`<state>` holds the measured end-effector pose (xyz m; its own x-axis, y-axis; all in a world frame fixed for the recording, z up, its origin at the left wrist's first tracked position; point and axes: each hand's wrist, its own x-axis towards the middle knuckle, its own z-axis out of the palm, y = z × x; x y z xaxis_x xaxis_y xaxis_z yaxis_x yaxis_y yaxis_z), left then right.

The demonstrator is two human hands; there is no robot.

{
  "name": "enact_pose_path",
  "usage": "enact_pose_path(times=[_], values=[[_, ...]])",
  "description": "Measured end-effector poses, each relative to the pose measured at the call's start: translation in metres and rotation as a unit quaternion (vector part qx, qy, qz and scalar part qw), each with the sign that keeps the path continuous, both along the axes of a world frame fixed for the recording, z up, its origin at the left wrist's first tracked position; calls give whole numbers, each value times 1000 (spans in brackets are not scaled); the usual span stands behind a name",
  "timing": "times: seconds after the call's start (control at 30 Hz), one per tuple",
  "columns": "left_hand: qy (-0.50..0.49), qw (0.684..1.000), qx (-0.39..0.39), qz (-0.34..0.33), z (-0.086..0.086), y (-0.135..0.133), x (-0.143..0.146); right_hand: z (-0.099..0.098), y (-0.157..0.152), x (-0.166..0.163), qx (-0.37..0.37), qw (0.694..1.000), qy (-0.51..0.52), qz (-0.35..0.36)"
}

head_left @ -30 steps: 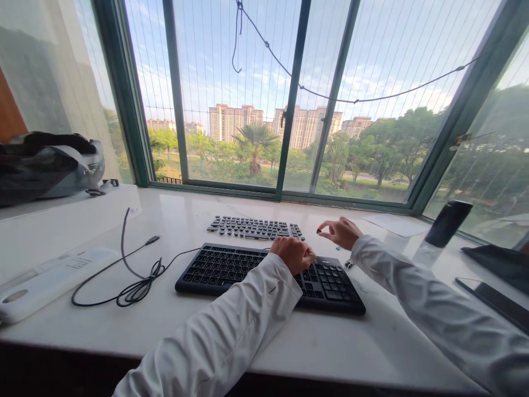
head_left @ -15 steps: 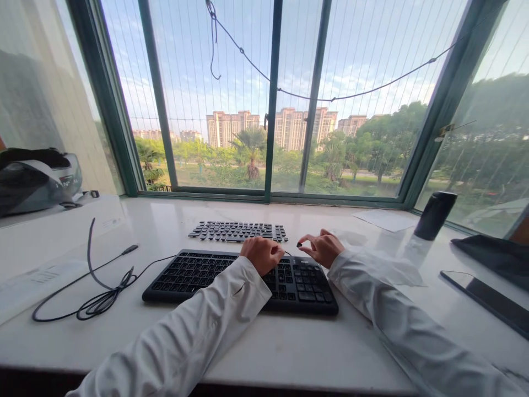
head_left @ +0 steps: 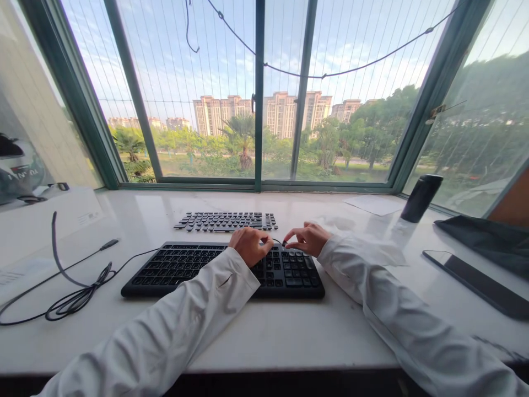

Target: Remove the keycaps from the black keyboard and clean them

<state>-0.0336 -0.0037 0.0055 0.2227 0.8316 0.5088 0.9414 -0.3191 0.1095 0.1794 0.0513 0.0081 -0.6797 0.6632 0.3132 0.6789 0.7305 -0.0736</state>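
Black keyboard lies parallel to the worktop's front edge.
Right hand pinches a key; left hand's grip unclear, lettering unreadable.

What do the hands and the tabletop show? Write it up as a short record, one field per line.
Left hand: over the keyboard; anything in its grasp can't be made out
Right hand: fingertips at a small dark piece, by the keyboard's far edge
Surface: white tabletop
Beyond the keyboard: dark keycaps in rows
Left of the keyboard: bundled black cable
Far right: flat dark device, black cylinder
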Motion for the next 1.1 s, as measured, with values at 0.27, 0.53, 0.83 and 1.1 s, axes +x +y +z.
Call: enact_pose_path(times=[0.27, 0.53, 0.83, 1.1], values=[[-28, 997, -25, -71, 3, -1, -2, 0, -4, 0, -28, 999, 5, 36], [7, 988, -70, -138, 0, 6, -7, -2, -1, 2, -23, 999, 6, 44], [56, 980, -87, -167, -2, 7, -5, -2, 1, 3, -40, 998, 9, 46], [28, 984, -91, -149, 0, 1, -1, -5, 2, 4, -37, 998, 9, 59]])
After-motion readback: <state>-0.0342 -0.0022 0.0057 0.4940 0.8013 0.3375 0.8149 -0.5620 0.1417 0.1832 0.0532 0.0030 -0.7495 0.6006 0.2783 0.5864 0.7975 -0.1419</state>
